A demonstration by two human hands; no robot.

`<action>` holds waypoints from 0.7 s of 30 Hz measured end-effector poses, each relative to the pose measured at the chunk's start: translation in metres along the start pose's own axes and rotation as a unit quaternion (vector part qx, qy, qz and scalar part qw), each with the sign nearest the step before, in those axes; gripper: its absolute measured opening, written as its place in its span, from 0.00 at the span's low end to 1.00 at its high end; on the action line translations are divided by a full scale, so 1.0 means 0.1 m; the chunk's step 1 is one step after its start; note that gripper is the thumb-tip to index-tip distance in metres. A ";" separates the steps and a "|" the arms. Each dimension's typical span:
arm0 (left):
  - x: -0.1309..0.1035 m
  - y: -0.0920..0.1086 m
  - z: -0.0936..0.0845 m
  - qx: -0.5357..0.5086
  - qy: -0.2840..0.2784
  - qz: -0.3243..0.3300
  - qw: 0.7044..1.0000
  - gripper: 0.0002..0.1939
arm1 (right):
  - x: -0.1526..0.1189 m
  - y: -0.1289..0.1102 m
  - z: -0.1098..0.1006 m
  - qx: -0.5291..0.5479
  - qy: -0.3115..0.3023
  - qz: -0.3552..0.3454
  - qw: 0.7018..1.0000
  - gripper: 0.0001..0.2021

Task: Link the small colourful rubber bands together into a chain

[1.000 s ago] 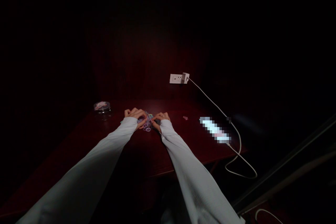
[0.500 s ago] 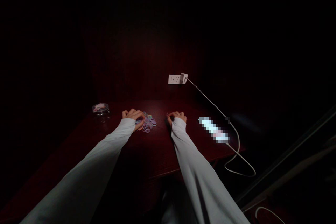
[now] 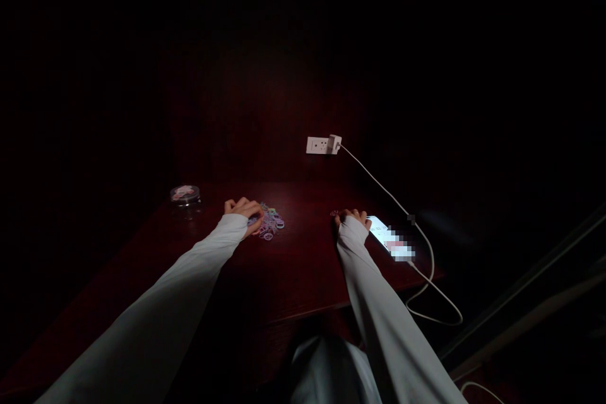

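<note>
Several small purple and coloured bands lie in a pile [image 3: 271, 223] on the dark red table [image 3: 293, 265]. My left hand [image 3: 247, 213] rests at the pile's left side, fingers curled over its edge; whether it grips any band is too small to tell. Further right, my right hand [image 3: 353, 218] is low over the table beside the lit phone [image 3: 388, 238], its fingers bent. A small reddish band [image 3: 334, 214] shows at the tips of its thumb and fingers; whether it is held or lies on the table is unclear.
A clear round jar [image 3: 185, 196] with a pinkish label stands at the back left. On the wall is a white socket [image 3: 323, 145] with a charger, and its cable [image 3: 379, 183] runs down past the table's right edge to the phone.
My right hand has moved right, away from the pile and up to the phone, with a small band at its fingertips. My left hand has stayed at the pile.
</note>
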State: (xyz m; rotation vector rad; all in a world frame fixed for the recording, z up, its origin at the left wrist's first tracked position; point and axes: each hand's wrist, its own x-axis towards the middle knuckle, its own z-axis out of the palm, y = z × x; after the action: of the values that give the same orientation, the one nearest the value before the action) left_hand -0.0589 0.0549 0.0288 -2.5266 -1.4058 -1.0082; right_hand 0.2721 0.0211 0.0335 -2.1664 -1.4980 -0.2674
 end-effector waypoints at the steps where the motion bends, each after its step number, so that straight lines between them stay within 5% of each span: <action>1: 0.00 -0.01 0.01 0.000 -0.002 -0.001 1.000 0.04 | 0.00 -0.01 -0.01 -0.005 -0.002 -0.002 1.000 0.14; 14: 0.00 0.00 -0.02 0.012 -0.039 -0.013 0.999 0.03 | -0.05 -0.08 -0.10 -0.009 -0.032 0.025 0.999 0.16; 21: -0.01 -0.01 -0.01 0.025 -0.010 -0.036 0.999 0.04 | -0.07 -0.15 -0.12 0.023 0.020 0.055 0.998 0.25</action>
State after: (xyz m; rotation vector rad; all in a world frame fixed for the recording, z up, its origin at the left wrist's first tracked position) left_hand -0.0607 0.0543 0.0291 -2.4732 -1.5175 -0.9487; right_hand 0.2568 0.0141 0.0453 -2.1852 -1.3457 -0.2365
